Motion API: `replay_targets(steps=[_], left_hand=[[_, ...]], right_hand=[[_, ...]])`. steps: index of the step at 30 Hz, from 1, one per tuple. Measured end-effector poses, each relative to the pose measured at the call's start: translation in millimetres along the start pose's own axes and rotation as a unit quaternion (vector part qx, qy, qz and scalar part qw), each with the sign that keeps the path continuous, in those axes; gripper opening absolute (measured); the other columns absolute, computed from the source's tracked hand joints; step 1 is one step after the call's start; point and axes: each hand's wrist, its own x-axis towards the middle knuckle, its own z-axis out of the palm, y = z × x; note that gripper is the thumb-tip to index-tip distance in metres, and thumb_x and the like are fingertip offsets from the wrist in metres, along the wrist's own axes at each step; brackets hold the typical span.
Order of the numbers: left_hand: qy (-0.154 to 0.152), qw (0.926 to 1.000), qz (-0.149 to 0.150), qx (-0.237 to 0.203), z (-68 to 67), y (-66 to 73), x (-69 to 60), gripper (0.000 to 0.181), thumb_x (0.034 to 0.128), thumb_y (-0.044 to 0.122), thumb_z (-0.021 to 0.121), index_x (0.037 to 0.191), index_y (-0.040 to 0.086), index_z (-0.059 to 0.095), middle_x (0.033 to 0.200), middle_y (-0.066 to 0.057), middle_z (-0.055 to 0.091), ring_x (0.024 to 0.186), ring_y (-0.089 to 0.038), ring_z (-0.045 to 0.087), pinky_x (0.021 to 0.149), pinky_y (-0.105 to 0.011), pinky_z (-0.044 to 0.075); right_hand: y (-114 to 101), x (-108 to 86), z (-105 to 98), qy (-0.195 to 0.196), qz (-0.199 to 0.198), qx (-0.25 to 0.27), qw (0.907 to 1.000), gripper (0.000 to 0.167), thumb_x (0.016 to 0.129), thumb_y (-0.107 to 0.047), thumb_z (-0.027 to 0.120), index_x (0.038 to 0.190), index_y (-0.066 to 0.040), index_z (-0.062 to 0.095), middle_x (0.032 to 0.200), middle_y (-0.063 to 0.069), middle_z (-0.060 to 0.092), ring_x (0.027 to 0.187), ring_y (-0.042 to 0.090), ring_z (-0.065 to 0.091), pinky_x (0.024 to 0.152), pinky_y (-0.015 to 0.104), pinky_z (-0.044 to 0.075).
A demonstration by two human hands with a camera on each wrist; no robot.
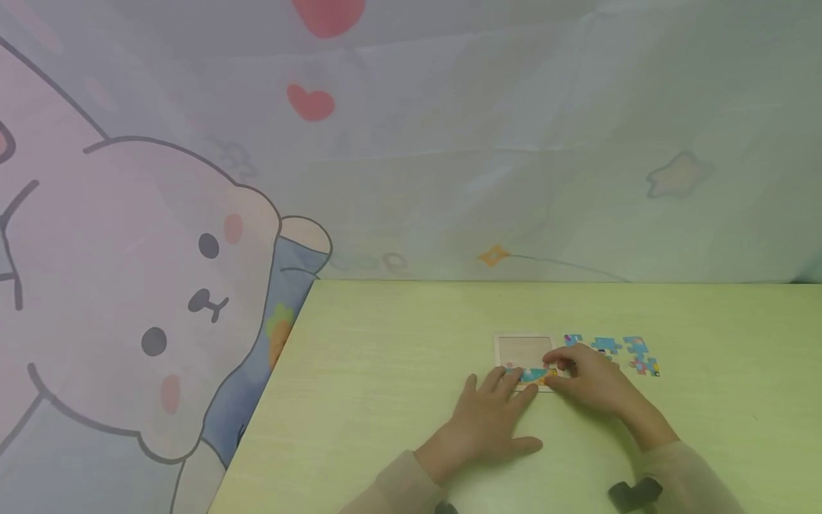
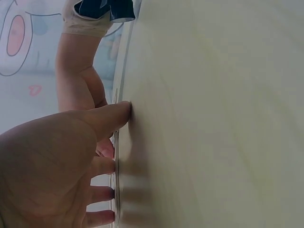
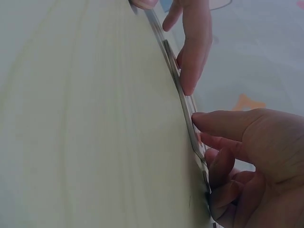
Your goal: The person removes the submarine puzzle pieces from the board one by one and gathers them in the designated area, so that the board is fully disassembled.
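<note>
The left hand (image 1: 489, 421) and right hand (image 1: 594, 380) are bare beyond plain beige sleeves (image 1: 406, 484); on the right sleeve (image 1: 693, 475) sits a dark, angular device (image 1: 636, 494).

Looks smooth and wood-grained across the bench (image 1: 359, 428). Wood-like on the puzzle tray (image 1: 525, 348); printed, smooth on the loose pieces (image 1: 636, 345). Thin, creased, faintly shiny over the backdrop (image 1: 449, 185); matt cloth at the sleeves (image 1: 404, 484).

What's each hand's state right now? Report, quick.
Left hand: open, touching the puzzle tray.
Right hand: at the tray's right side; whether it pinches anything cannot be told.
</note>
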Motion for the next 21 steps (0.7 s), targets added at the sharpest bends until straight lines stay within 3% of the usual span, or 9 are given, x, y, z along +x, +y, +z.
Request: replay_targets(steps=[10, 21], left_hand=[[0.002, 1.0, -0.002, -0.008, 4.7, -0.6, 4.3, 0.083, 0.0957, 0.081, 0.037, 0.165, 0.035, 0.028, 0.171, 0.002, 0.021, 0.154, -0.024, 0.023, 0.112, -0.057, 0.038], [0.004, 0.9998, -0.002, -0.02, 5.8, -1.0, 10.4, 0.083, 0.0967, 0.079, 0.037, 0.165, 0.033, 0.029, 0.171, 0.001, 0.02, 0.154, -0.025, 0.023, 0.112, -0.059, 0.038]], right_hand=[[1, 3.9, -1, -0.014, 0.013, -0.014, 0.9997, 0.026, 0.092, -0.029, 0.08, 0.111, -0.013, 0.074, 0.097, -0.001, 0.061, 0.088, 0.018, 0.054, 0.073, 0.038, 0.043], [4, 9.6, -6, -0.019, 0.009, 0.007, 0.9998, 0.026, 0.091, -0.025, 0.08, 0.111, -0.01, 0.072, 0.101, 0.0, 0.064, 0.087, 0.017, 0.054, 0.073, 0.038, 0.044]])
